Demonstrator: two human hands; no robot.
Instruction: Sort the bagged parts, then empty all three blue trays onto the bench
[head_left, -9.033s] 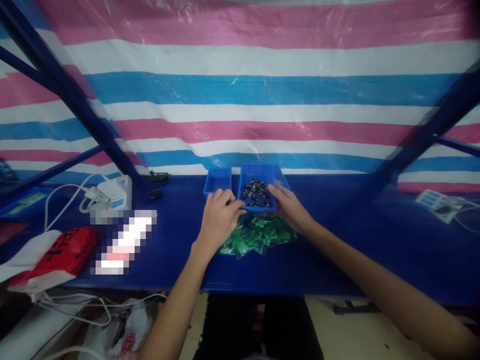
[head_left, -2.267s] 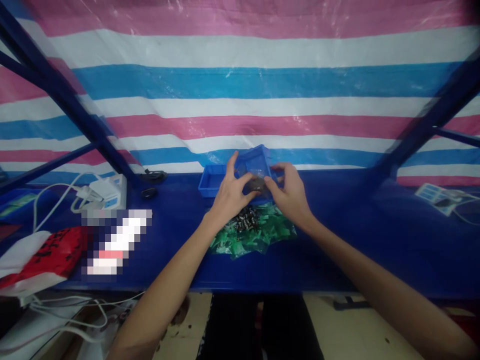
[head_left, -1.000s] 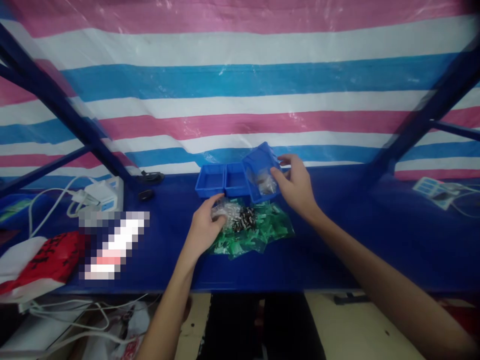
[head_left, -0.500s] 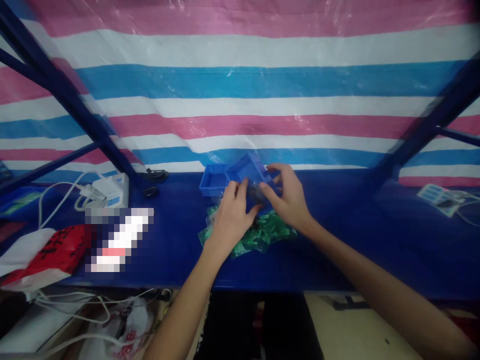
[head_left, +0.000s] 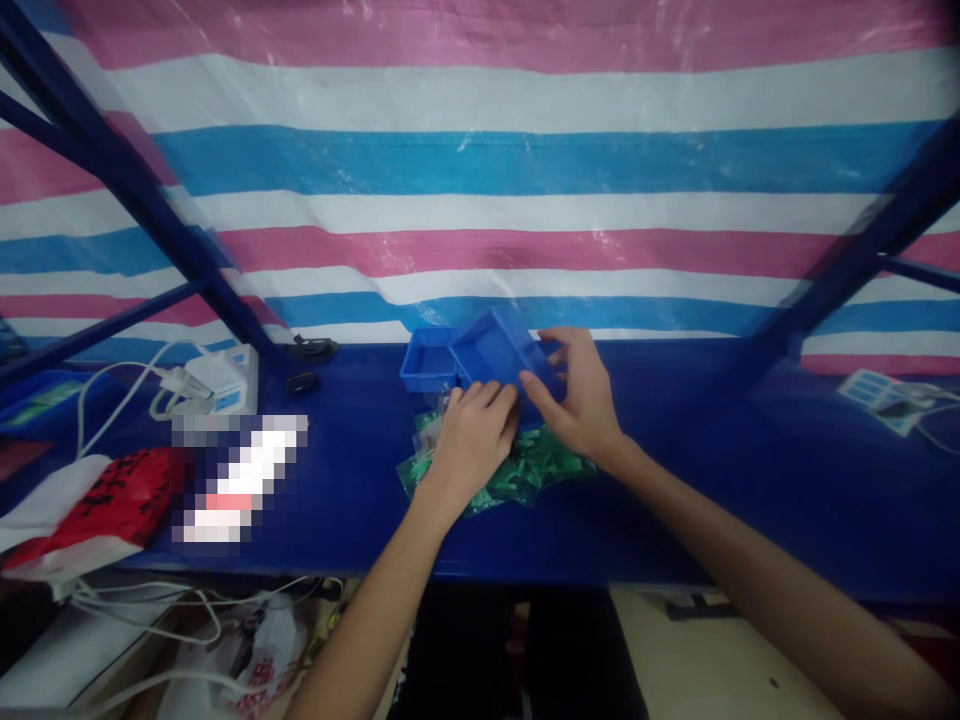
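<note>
My right hand grips a blue plastic bin by its right side, thumb in front and fingers behind. The bin is tilted, its open side facing me and its inside bare where it shows. Just below its lower edge is my left hand, fingers curled together over a pile of small clear bags with green contents. What those fingers hold, if anything, is hidden. A second blue bin sits upright on the table behind, left of the tilted one.
The blue table runs beneath a striped sheet. To the left are a white power strip with cables, a red and white bag and a small black object. Papers with a cable lie far right.
My left hand has moved down, out of the tilted bin's front, to the pile of bags. Dark contents seen at the bin's lower edge no longer show. My right hand stays nearly still.
</note>
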